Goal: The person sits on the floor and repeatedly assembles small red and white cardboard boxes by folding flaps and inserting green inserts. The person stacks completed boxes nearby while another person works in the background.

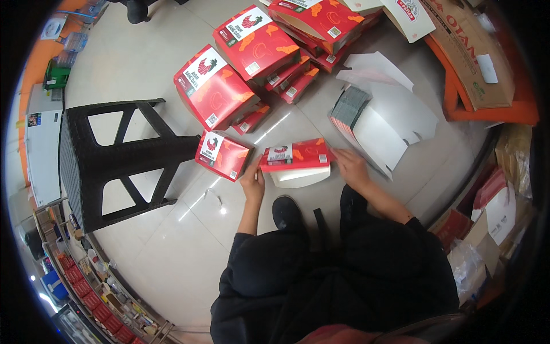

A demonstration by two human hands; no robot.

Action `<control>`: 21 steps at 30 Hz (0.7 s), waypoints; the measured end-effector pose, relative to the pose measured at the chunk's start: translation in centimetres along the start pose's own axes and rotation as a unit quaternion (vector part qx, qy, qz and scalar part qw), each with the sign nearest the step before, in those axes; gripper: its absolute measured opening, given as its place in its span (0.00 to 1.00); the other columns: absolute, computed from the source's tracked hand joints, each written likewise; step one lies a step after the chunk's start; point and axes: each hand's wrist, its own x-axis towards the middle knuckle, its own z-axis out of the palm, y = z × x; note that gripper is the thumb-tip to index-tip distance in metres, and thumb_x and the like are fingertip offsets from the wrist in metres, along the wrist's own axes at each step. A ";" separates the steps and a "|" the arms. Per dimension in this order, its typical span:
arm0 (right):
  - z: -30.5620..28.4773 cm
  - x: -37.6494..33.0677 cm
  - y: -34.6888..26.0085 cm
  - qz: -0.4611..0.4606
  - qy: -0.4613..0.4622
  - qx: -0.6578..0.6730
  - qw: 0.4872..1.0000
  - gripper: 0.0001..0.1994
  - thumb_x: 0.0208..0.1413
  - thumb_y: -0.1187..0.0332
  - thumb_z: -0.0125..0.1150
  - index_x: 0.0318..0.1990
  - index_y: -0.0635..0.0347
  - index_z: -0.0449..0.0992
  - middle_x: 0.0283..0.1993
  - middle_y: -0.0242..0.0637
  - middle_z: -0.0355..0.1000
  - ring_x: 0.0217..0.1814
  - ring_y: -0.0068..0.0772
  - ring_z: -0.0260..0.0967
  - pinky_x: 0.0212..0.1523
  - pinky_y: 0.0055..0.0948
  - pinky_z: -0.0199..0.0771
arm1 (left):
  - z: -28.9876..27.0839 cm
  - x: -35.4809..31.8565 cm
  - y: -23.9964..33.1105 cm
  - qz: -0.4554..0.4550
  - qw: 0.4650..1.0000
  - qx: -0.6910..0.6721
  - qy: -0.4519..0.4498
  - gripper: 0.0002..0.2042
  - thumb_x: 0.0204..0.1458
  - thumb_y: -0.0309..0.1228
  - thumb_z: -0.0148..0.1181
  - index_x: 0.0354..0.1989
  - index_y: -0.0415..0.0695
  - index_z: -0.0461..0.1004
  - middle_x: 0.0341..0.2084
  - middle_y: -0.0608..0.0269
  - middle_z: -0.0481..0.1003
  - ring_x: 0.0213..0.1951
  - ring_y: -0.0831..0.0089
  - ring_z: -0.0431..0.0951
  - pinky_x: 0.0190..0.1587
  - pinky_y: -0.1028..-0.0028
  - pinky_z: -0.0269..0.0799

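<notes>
A small red cardboard food box (306,152) with a white label panel is held between my hands, in front of my shoes. Its white inner flap (301,176) hangs out on the side toward me. My left hand (252,182) grips the box at its left end. At the right end my right hand (350,168) has its fingers closed on the edge. Another red food box (232,160) rests on the floor, just beyond my left hand. An opened white carton (395,114) lies right of the box, with a stack of flat card blanks (350,105) inside.
Larger red food boxes (220,94) are piled on the floor ahead. A black plastic stool (77,166) lies on its side at the left. Brown cartons (478,63) stand at the far right, and packaging with clear plastic (467,264) lies near my right side.
</notes>
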 end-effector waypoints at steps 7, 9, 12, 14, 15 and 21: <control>2.7 -1.2 -1.0 0.124 -0.025 0.164 0.978 0.20 0.47 0.79 0.53 0.51 0.64 0.67 0.46 0.48 0.70 0.45 0.47 0.70 0.45 0.35 0.71 | 3.5 -4.1 0.3 -0.283 0.934 -0.217 -0.015 0.14 0.53 0.21 0.47 0.47 0.39 0.73 0.19 0.61 0.74 0.22 0.83 0.69 0.25 0.79 0.65; 2.1 -0.7 -2.2 0.155 0.005 0.239 0.959 0.23 0.46 0.81 0.53 0.54 0.62 0.65 0.46 0.49 0.70 0.45 0.48 0.70 0.44 0.35 0.71 | 3.6 -4.0 1.1 -0.311 0.926 -0.213 -0.025 0.12 0.55 0.24 0.46 0.45 0.36 0.73 0.16 0.70 0.68 0.20 0.86 0.64 0.21 0.81 0.60; 1.5 -0.5 -1.9 0.089 -0.022 0.178 0.980 0.27 0.45 0.83 0.53 0.56 0.56 0.63 0.47 0.50 0.70 0.45 0.47 0.70 0.43 0.36 0.71 | 3.6 -4.7 0.5 -0.329 0.920 -0.203 -0.064 0.12 0.54 0.22 0.47 0.45 0.36 0.73 0.19 0.66 0.71 0.23 0.83 0.68 0.28 0.80 0.66; 1.6 -0.6 -1.5 0.070 -0.034 0.152 0.985 0.28 0.44 0.84 0.53 0.56 0.54 0.64 0.48 0.50 0.69 0.45 0.47 0.71 0.43 0.34 0.72 | 4.0 -5.1 0.2 -0.307 0.930 -0.200 -0.037 0.13 0.53 0.21 0.47 0.46 0.37 0.72 0.26 0.62 0.73 0.27 0.79 0.71 0.34 0.78 0.69; 1.6 -0.7 -1.2 0.060 -0.041 0.140 0.987 0.29 0.43 0.85 0.53 0.56 0.53 0.64 0.48 0.50 0.69 0.44 0.46 0.71 0.42 0.33 0.72 | 4.1 -5.4 0.0 -0.296 0.934 -0.198 -0.024 0.14 0.52 0.20 0.48 0.47 0.37 0.72 0.30 0.59 0.74 0.29 0.78 0.72 0.38 0.78 0.70; 0.0 0.1 -2.1 0.085 -0.087 0.262 0.957 0.29 0.43 0.84 0.53 0.57 0.55 0.63 0.52 0.48 0.67 0.48 0.40 0.71 0.46 0.31 0.72 | 3.4 -5.6 -0.2 -0.123 0.987 -0.101 -0.022 0.17 0.50 0.19 0.48 0.50 0.40 0.70 0.45 0.52 0.69 0.34 0.65 0.75 0.43 0.74 0.71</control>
